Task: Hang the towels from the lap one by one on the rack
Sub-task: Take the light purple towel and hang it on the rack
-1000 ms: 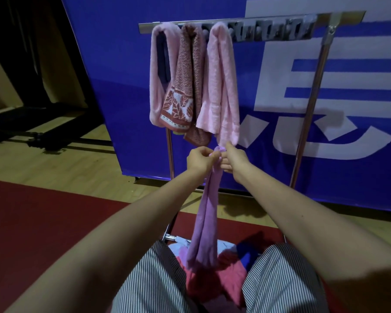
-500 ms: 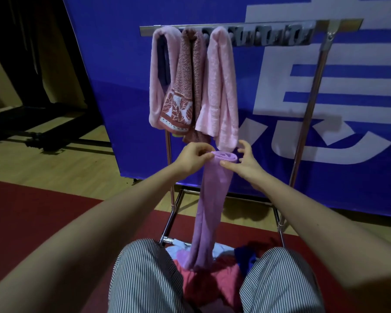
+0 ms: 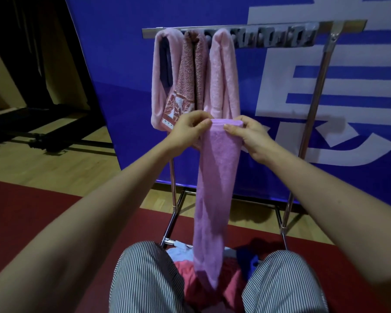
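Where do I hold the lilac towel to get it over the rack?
Pinch the lilac towel at its top edge, one corner from each side, where the left hand and right hand pinch it: it hangs long and narrow from there.

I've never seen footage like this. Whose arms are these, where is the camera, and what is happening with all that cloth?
There is no machine here. The arms belong to a person, and the single camera sits on their head, looking forward and down. That is why their knees in striped trousers show at the bottom.

The left hand and right hand each pinch the top edge of a purple towel, which hangs down to the lap. More cloth, red, pale and blue, lies in a pile between the knees.

In front stands a metal rack. Three towels already hang at the left end of its top bar: a pink towel, a patterned towel and a second pink towel. Behind it is a blue banner.
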Demonstrator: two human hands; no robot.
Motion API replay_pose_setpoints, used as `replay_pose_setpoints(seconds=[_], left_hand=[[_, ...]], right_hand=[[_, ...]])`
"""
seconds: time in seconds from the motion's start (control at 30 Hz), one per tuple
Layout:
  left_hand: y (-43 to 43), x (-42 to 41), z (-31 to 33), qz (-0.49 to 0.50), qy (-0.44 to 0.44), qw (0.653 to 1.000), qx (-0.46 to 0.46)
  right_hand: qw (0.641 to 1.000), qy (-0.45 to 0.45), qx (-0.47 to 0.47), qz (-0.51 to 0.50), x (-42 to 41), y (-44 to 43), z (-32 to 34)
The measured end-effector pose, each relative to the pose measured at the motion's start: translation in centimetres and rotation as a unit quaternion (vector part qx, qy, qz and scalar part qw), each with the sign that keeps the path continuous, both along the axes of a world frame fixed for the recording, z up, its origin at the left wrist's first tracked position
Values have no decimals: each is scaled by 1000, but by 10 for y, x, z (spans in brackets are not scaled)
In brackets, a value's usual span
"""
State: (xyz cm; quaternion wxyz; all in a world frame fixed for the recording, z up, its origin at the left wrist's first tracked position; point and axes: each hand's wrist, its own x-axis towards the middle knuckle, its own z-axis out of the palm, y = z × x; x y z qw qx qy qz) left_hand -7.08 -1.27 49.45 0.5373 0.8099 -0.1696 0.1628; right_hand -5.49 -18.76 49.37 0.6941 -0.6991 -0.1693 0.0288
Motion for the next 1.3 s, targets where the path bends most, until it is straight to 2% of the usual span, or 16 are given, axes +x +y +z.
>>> replay_pose_setpoints(seconds=[0.13,0.23,0.33,0.5,0.63,0.7,0.77,0.83,0.87,0.93,1.03,1.1,1.2,1.3], left_hand=[[-5,-7,0,-70,107,991,23],[-9,-8,5,-67,135,989,-9],[-11,-10,12,-92,162,981,-46],[-13,-6,33,-96,149,981,-84],[-12,-2,55,-103,152,973,-139],[-10,-1,60,-70,157,973,-153],[-8,6,52,3,175,968,-177],[0,18,32,84,203,947,-234],[4,20,21,94,224,932,-267],[8,11,-7,27,299,909,-290],[8,-10,-61,-107,418,869,-243],[3,-19,-88,-170,437,845,-256],[-9,-33,-103,-173,447,827,-293],[-14,-40,-107,-178,436,841,-267]], right_hand=[[999,-4,37,-10,0,2,-5],[999,-11,50,-5,0,3,-5],[996,27,73,40,0,-5,-14],[970,189,-23,154,-9,-26,-58],[961,205,-91,164,-17,-16,-79],[954,214,-103,183,-19,-11,-85],[953,217,-79,197,-21,-9,-88],[958,204,-46,198,-21,-7,-86],[960,196,-29,197,-22,-6,-83],[965,190,21,181,-22,-3,-75],[968,184,97,141,-16,3,-59],[967,192,132,100,-11,7,-49],[969,188,148,62,-4,12,-41],[968,191,162,25,1,11,-37]])
